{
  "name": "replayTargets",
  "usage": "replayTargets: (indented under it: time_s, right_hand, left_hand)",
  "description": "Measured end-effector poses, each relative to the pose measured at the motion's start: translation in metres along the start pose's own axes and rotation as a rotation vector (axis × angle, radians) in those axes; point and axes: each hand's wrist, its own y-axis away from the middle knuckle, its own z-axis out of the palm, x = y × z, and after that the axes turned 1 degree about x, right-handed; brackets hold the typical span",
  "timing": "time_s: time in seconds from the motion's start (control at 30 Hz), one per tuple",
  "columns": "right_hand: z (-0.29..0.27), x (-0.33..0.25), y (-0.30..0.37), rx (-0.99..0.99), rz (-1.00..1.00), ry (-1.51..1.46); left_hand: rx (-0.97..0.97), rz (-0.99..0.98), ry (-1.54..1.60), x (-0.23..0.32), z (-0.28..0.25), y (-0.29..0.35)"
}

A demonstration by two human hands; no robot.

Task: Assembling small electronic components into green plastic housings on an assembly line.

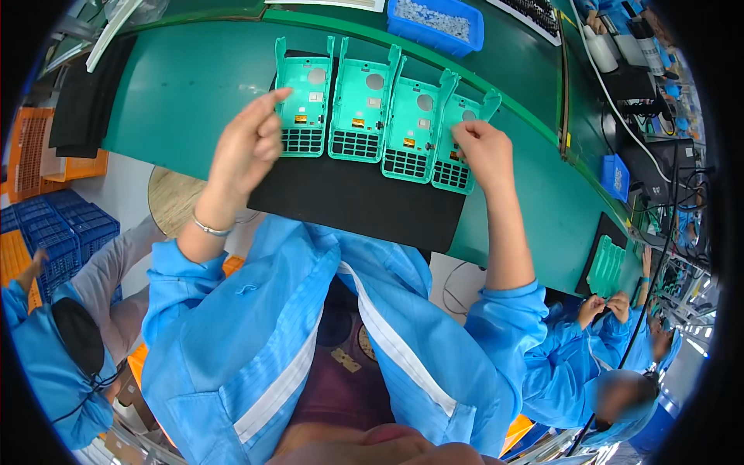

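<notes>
Four would be too exact a count, so several green plastic housings stand for the row on the mat: the leftmost housing (pixel 308 76), a second housing (pixel 353 85), a third housing (pixel 409 101) and the rightmost housing (pixel 457 174). Each has a black key grid at its near end and two upright arms at its far end. My left hand (pixel 249 143) is beside the leftmost housing, index finger stretched over its edge, the other fingers curled. Over the rightmost housing, my right hand (pixel 487 151) is closed in a pinch. What either hand holds is hidden.
A black mat (pixel 356 198) lies under the housings on the green table (pixel 186 101). Beyond them is a blue bin (pixel 473 39) of small pale parts. A raised green rail (pixel 511 101) crosses behind. At right, a co-worker's hands (pixel 604 308) work near more green housings (pixel 606 263).
</notes>
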Motion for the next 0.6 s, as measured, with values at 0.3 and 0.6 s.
replayTargets:
  time_s: [0.3,0.6]
  right_hand:
    - [0.003,-0.004,-0.015,-0.194,0.12,-0.042]
    - [0.0,-0.01,-0.025,-0.294,0.067,0.096]
  left_hand:
    - [-0.059,-0.195,0.184,-0.054,0.05,0.01]
    - [-0.053,-0.158,0.063,-0.063,0.052,0.01]
